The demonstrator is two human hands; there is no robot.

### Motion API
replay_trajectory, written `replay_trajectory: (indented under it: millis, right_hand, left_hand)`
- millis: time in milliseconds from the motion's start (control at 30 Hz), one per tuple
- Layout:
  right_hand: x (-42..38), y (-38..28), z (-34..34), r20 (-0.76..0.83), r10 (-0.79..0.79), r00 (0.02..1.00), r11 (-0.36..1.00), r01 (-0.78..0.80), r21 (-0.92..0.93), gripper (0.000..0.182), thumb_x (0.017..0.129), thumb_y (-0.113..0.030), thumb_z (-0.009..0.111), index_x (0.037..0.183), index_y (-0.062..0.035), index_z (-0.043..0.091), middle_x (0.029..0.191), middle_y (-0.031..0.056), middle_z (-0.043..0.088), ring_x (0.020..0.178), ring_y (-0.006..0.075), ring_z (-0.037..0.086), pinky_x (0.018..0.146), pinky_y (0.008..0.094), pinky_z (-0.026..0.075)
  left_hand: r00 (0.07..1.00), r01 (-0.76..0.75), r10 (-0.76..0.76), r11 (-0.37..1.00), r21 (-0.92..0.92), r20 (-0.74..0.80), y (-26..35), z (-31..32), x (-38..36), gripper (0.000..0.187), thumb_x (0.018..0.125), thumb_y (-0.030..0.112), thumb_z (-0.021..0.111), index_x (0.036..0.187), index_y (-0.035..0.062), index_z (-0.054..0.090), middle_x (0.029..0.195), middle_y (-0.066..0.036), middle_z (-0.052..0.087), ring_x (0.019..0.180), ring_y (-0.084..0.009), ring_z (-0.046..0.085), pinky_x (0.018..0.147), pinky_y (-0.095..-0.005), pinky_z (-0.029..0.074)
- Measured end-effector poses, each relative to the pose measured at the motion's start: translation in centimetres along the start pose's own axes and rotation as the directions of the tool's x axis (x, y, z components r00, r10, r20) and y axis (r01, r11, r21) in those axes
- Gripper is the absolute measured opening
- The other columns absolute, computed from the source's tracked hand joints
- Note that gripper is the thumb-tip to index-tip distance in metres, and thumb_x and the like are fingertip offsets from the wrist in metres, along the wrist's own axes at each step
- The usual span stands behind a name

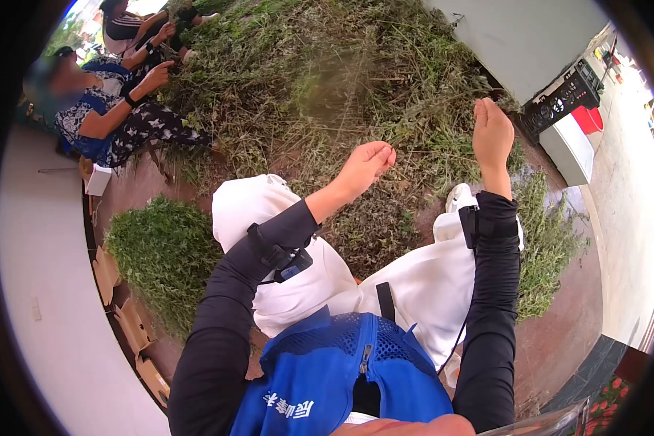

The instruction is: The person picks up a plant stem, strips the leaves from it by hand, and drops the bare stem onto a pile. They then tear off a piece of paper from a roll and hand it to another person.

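Note:
A large heap of cut leafy plants [269, 109], green mixed with dry brown stems, spreads in front of my knees. My left hand [368, 171] is over the near part of this heap, with thumb and fingertips pinched together. Farther right, my right hand [493, 138] is raised at the heap's right edge, fingers curled closed. Thin stems lie behind both hands, and I cannot make out what either one grips. A greener pile of sprigs [163, 261] lies beside my left leg. Another leafy pile [545, 247] is to the right of my right arm.
Two people sit at the upper left; the nearer person's hand [155, 76] is at the heap's edge. Cardboard boxes [133, 323] line the left wall. At the right stand a black crate [559, 98], a white box [568, 151] and a red bucket [588, 120].

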State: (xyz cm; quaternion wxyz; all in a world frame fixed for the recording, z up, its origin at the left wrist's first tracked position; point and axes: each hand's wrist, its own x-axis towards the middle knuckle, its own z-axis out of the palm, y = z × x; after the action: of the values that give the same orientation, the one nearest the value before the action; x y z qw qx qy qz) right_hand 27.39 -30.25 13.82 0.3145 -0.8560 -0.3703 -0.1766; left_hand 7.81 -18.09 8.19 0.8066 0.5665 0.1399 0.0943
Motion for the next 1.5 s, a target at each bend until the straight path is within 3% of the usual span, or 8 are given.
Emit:
replay_trajectory:
  millis: [133, 433, 600, 667, 1033, 1200, 1333, 1500]
  right_hand:
    - [-2.8, -1.7, 1.8, 0.533, -0.254, 0.807, 0.935, 0.065, 0.347, 0.02, 0.073, -0.012, 0.052, 0.092, -0.0054, 0.055, 0.08, 0.0144, 0.057, 0.07, 0.0268, 0.054, 0.066, 0.0322, 0.043]
    - [-3.6, -3.9, 2.4, 0.596, -0.221, 0.772, 0.547, -0.408, 0.731, 0.033, 0.08, -0.011, 0.051, 0.108, 0.0015, 0.041, 0.09, 0.0085, 0.052, 0.072, 0.0137, 0.053, 0.067, 0.0261, 0.043]
    - [-3.8, -4.3, 2.4, 0.516, -0.174, 0.839, 0.693, -0.268, 0.669, 0.022, 0.085, -0.016, 0.042, 0.072, 0.0003, 0.047, 0.055, 0.0074, 0.048, 0.053, 0.0174, 0.049, 0.05, 0.0293, 0.037]
    - [-3.5, -4.1, 2.1, 0.25, -0.33, 0.91, 0.94, 0.293, 0.174, 0.018, 0.081, -0.014, 0.044, 0.068, -0.0014, 0.046, 0.056, 0.0107, 0.05, 0.054, 0.0249, 0.051, 0.049, 0.034, 0.037]
    - [-0.7, 3.2, 3.7, 0.145, -0.067, 0.987, 0.996, 0.075, -0.047, 0.019, 0.079, -0.017, 0.041, 0.07, -0.0033, 0.05, 0.062, 0.0154, 0.054, 0.06, 0.0312, 0.053, 0.054, 0.0391, 0.041]
    - [-3.1, -0.9, 2.6, 0.838, -0.309, 0.45, 0.838, -0.289, 0.463, 0.05, 0.074, -0.015, 0.055, 0.119, -0.0028, 0.038, 0.102, 0.0119, 0.053, 0.079, 0.0155, 0.054, 0.072, 0.0272, 0.043]
    - [-1.7, -1.3, 0.9, 0.649, -0.172, 0.741, 0.576, -0.459, 0.676, 0.074, 0.073, -0.023, 0.061, 0.129, -0.003, 0.017, 0.124, 0.0151, 0.034, 0.101, 0.0202, 0.047, 0.082, 0.0327, 0.038]
    - [-0.9, -2.6, -0.8, 0.428, -0.184, 0.885, 0.13, -0.409, 0.903, 0.037, 0.088, -0.023, 0.037, 0.121, -0.0068, 0.033, 0.118, 0.0078, 0.042, 0.105, 0.0189, 0.044, 0.086, 0.0315, 0.033]
  left_hand:
    - [1.0, 0.01, -0.012, 0.997, -0.07, -0.025, 0.3, -0.5, -0.2, 0.025, 0.088, 0.026, 0.039, 0.075, 0.0073, 0.049, 0.051, 0.009, 0.031, 0.042, -0.0007, 0.021, 0.037, -0.0169, 0.015]
    - [1.0, 0.007, -0.008, 0.997, 0.077, 0.007, 0.1, 0.4, 0.0, 0.029, 0.088, 0.028, 0.037, 0.08, 0.0046, 0.053, 0.051, 0.005, 0.041, 0.043, -0.002, 0.031, 0.038, -0.0163, 0.023]
    - [0.999, 0.019, -0.02, 0.999, 0.039, 0.03, 0.4, 0.6, 0.0, 0.029, 0.088, 0.028, 0.038, 0.08, 0.005, 0.053, 0.051, 0.006, 0.04, 0.042, -0.0018, 0.03, 0.038, -0.0162, 0.023]
    - [0.999, 0.016, -0.017, 1.0, 0.02, 0.041, 0.4, 0.4, 0.1, 0.028, 0.088, 0.028, 0.039, 0.08, 0.0051, 0.053, 0.051, 0.006, 0.04, 0.042, -0.0017, 0.03, 0.038, -0.0161, 0.023]
    - [1.0, 0.005, -0.007, 0.995, 0.099, 0.024, -0.1, 0.6, 0.2, 0.025, 0.089, 0.025, 0.038, 0.076, 0.0065, 0.051, 0.049, 0.006, 0.037, 0.041, -0.0011, 0.027, 0.037, -0.0163, 0.022]
    - [0.999, 0.007, -0.007, 1.0, 0.016, 0.037, 0.7, 0.7, -0.1, 0.026, 0.089, 0.025, 0.038, 0.076, 0.0066, 0.051, 0.049, 0.006, 0.036, 0.04, -0.0016, 0.026, 0.036, -0.017, 0.018]
    - [0.989, 0.105, -0.096, 0.991, -0.087, 0.111, 1.1, 0.5, -0.5, 0.026, 0.089, 0.027, 0.037, 0.077, 0.0067, 0.051, 0.049, 0.007, 0.035, 0.04, -0.0015, 0.024, 0.036, -0.0173, 0.017]
    - [0.921, 0.298, -0.234, 0.938, -0.177, 0.311, 1.3, 0.5, -0.5, 0.025, 0.089, 0.028, 0.036, 0.076, 0.0093, 0.046, 0.048, 0.008, 0.029, 0.039, -0.0011, 0.02, 0.035, -0.017, 0.015]
